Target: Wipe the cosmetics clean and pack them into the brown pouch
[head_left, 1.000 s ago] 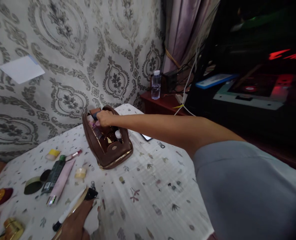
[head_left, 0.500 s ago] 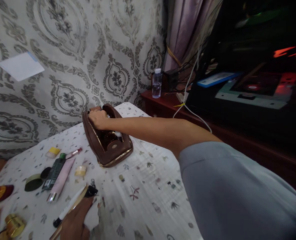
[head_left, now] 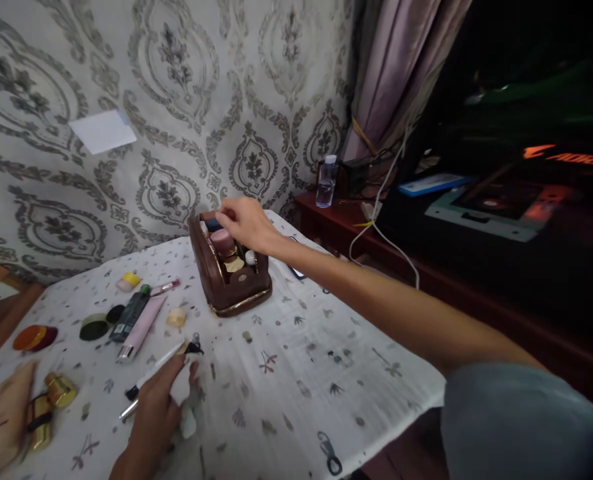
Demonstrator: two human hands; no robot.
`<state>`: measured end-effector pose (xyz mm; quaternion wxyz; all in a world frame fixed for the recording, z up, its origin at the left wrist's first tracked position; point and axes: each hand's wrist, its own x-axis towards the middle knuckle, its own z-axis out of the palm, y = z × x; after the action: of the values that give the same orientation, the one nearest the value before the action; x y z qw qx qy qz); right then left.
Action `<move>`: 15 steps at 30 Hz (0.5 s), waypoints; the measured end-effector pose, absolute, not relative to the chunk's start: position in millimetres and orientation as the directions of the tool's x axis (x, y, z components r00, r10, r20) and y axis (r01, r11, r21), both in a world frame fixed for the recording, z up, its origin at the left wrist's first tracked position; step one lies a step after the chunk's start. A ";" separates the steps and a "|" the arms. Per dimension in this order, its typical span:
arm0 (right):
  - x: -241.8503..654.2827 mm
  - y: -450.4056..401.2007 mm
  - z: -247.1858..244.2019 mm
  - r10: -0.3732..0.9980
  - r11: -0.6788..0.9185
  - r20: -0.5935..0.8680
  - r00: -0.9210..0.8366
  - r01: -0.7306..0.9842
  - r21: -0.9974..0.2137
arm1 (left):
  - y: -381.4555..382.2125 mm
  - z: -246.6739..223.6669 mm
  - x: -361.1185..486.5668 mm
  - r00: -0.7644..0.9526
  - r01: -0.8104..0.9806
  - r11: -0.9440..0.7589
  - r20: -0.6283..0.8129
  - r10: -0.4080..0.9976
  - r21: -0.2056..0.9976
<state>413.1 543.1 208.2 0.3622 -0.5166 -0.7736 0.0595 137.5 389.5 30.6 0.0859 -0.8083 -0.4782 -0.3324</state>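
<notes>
A brown cosmetic bag (head_left: pixel 236 293) lies unzipped on the cloth-covered table, with a pink-topped jar (head_left: pixel 222 241) and other small items inside. My right hand (head_left: pixel 249 223) is over the bag's far right part, its fingers curled and pointing down; what they grip is hidden. Nearer me, my left hand (head_left: pixel 159 397) is closed around a makeup brush (head_left: pixel 193 348) with dark bristles, together with a crumpled white tissue (head_left: pixel 189 390). A white pen-like stick (head_left: pixel 153 367) lies beside that hand.
Left on the table are a pink tube (head_left: pixel 145 325), a dark green tube (head_left: pixel 131 313), a round green lid (head_left: pixel 94 327), an amber jar (head_left: pixel 35 338) and a gold cap (head_left: pixel 61 390). A phone (head_left: pixel 296 270) lies right of the bag. A water bottle (head_left: pixel 327 181) stands behind.
My right hand has risen out of the bag's inside to its upper right edge, uncovering the contents. My left hand stays on the brush and tissue. The camera view has shifted.
</notes>
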 end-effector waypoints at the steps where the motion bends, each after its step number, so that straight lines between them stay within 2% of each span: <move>1: 416.9 525.5 202.2 0.819 0.497 0.539 -0.196 0.712 -0.496 | 387.4 36.1 143.7 0.256 0.833 -0.497 0.629 0.734 0.242; 3: 419.1 489.9 182.9 0.793 0.568 0.569 -0.216 0.598 -0.565 | 382.5 51.1 155.2 0.128 0.816 -0.420 0.584 0.802 0.397; 5: 414.7 458.2 156.7 0.777 0.620 0.568 -0.271 0.483 -0.618 | 378.0 68.5 162.1 -0.004 0.753 -0.291 0.446 0.895 0.590; 8: 399.4 427.5 114.5 0.803 0.592 0.470 -0.368 0.393 -0.704 | 374.7 90.0 157.0 -0.269 0.601 -0.110 0.330 0.905 0.791; 11: 377.8 418.1 81.8 0.861 0.470 0.291 -0.417 0.434 -0.769 | 374.4 100.7 134.5 -0.447 0.497 -0.029 0.284 0.848 0.867; 15: 348.2 419.6 63.2 0.891 0.376 0.122 -0.437 0.560 -0.738 | 376.9 101.4 94.9 -0.526 0.563 -0.038 0.393 0.754 0.826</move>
<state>348.2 419.6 63.2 0.2623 -0.4611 -0.7868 0.3155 94.9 376.9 101.4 -0.0888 -0.4786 -0.6878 -0.5385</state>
